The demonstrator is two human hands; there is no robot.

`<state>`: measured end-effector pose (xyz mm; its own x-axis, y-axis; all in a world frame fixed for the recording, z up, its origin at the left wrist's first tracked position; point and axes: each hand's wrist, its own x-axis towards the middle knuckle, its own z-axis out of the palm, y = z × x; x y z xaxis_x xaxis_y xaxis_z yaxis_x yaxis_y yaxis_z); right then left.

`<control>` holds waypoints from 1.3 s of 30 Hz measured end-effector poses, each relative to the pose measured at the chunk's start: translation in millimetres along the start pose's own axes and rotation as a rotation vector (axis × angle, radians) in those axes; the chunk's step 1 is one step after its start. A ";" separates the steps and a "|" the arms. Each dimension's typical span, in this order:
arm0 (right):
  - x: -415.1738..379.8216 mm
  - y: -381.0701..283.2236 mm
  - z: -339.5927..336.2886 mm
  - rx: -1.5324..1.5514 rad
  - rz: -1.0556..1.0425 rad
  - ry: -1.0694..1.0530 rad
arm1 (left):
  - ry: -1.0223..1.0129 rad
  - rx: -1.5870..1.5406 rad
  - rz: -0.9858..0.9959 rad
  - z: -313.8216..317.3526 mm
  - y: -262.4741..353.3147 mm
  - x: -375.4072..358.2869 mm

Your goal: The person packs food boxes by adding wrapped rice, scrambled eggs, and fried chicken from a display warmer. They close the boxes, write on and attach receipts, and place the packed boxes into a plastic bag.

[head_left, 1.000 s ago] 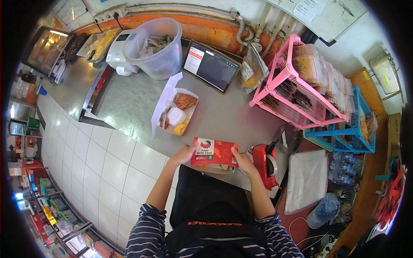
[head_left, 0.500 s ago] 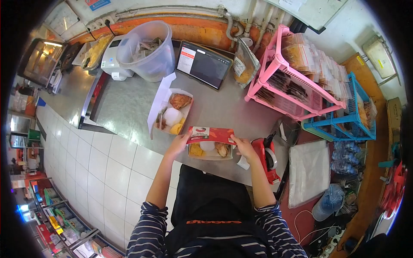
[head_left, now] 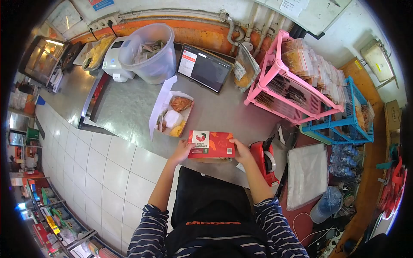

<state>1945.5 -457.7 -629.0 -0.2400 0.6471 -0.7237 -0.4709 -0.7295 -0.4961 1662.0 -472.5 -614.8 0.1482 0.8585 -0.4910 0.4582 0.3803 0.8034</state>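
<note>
A red food box [head_left: 215, 146] lies at the counter's front edge, its printed lid down over the food. My left hand [head_left: 183, 151] grips the lid's left end, and my right hand [head_left: 241, 151] holds its right end. Up and to the left, a second box [head_left: 187, 112] stands open with fried chicken [head_left: 180, 103], white rice [head_left: 174, 118] and yellow food [head_left: 177, 130] in it. Just right of my right hand is a red tape dispenser [head_left: 263, 161].
A tablet [head_left: 204, 69] and a clear plastic bucket [head_left: 148, 60] stand at the back of the metal counter [head_left: 129, 105]. Pink [head_left: 288, 73] and blue racks [head_left: 340, 125] with packets are on the right. Clear plastic bags [head_left: 306, 172] lie below them.
The red lid has come down toward me, from raised to lying over the box, and now hides the food. Both hands have moved slightly down with it.
</note>
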 end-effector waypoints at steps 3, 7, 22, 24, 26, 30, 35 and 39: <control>-17.5 14.1 23.9 0.161 -0.269 0.112 | 0.063 0.094 0.077 8.7 -5.5 0.4; -12.8 42.7 16.5 -1.128 -0.896 0.505 | 0.324 0.269 -0.022 34.2 6.2 -16.1; -16.2 1.4 9.6 -1.835 -0.846 -0.346 | -0.115 0.803 0.736 -3.4 24.7 1.5; -31.7 19.4 13.6 -1.967 -1.077 -0.265 | -0.046 0.843 0.848 1.7 15.8 -9.8; -64.0 25.1 40.3 -2.077 -0.860 -0.022 | -0.052 0.740 0.754 -10.2 36.8 -35.5; -30.7 39.7 38.3 -2.096 -0.884 0.227 | 0.821 0.484 0.514 -53.6 44.3 -40.3; 1.7 7.5 106.2 -1.966 -0.674 0.756 | 0.701 0.123 0.224 -138.5 3.1 -14.3; 35.3 -26.9 186.9 -1.436 -0.941 0.443 | 0.319 0.708 0.438 -203.5 9.6 -10.1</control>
<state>1791.1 -373.8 -551.5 -0.0124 0.9964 0.0843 0.8015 0.0603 -0.5949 1486.5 -407.5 -533.5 0.2343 0.9721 0.0130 0.8673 -0.2151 0.4489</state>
